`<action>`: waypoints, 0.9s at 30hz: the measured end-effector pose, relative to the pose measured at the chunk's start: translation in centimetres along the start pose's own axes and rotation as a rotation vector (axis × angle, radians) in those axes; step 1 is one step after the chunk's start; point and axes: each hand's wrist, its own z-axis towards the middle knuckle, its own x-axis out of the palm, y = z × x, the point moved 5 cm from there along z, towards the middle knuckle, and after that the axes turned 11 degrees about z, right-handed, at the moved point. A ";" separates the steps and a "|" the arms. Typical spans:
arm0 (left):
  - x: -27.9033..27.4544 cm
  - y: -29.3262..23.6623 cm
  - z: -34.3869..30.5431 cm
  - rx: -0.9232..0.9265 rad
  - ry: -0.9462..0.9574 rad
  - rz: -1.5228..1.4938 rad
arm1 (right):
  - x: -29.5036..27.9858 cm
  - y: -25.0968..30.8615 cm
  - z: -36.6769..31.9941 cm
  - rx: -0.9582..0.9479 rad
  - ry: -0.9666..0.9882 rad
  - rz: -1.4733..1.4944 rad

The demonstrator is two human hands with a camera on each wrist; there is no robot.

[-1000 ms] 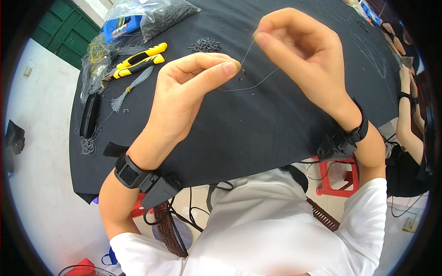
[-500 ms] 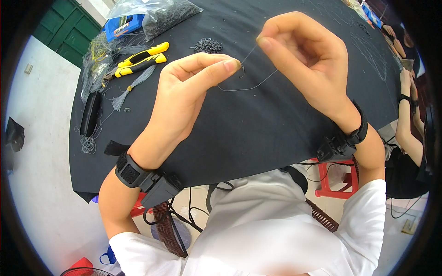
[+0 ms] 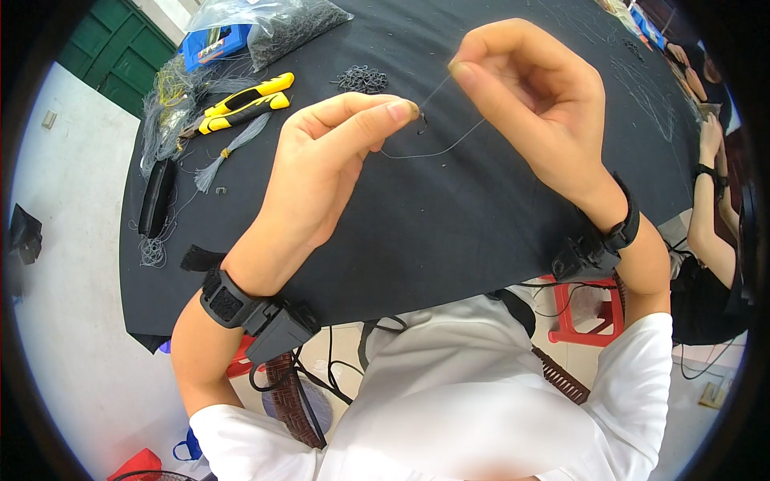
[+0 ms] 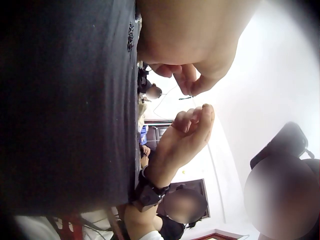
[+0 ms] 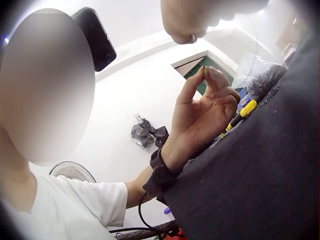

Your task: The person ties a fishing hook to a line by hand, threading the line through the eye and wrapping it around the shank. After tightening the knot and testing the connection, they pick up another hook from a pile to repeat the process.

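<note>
My left hand [image 3: 325,152] pinches a small dark fish hook [image 3: 422,124] between thumb and forefinger, and its bend sticks out past the fingertips. Up and to the right, my right hand [image 3: 541,104] pinches a thin fishing line [image 3: 435,94] that runs straight to the left fingertips. More of that line hangs in a loose curve between the two hands. In the left wrist view the hook [image 4: 185,98] shows as a dark sliver at the left fingertips. Both hands are raised over a black-covered table [image 3: 417,248].
On the left lie yellow-black pliers [image 3: 245,106], a tied bundle of line [image 3: 228,156], a black pouch [image 3: 157,200] and tangled line. A pile of hooks [image 3: 361,78] sits beyond the left hand, with a plastic bag [image 3: 293,36] of dark pieces behind. Another person's arms [image 3: 710,184] are at right.
Over the last second the right hand has shifted slightly right and down, the line still stretched between the hands. The left hand stays nearly in place, and the hook's bend shows more clearly.
</note>
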 end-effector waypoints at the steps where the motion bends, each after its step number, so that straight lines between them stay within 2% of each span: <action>1: 0.0 0.1 0.0 -0.009 -0.003 -0.002 | 0.0 0.0 0.0 -0.012 -0.006 -0.001; 5: -0.1 0.1 0.0 -0.016 0.001 -0.005 | -0.1 -0.1 0.1 -0.016 -0.018 0.002; 9: 0.0 0.0 0.1 -0.002 -0.082 -0.031 | 0.2 0.4 0.1 0.030 -0.012 -0.015; 15: -0.3 -0.3 0.0 0.045 -0.082 -0.013 | 0.5 0.5 0.2 0.060 0.081 0.000; 24: -0.2 -1.1 -0.1 0.126 -0.077 -0.046 | 1.4 0.4 0.0 0.055 0.203 -0.143; 27: -0.3 -0.9 -0.1 0.130 -0.083 -0.011 | 1.9 0.8 -0.2 -0.030 0.220 -0.086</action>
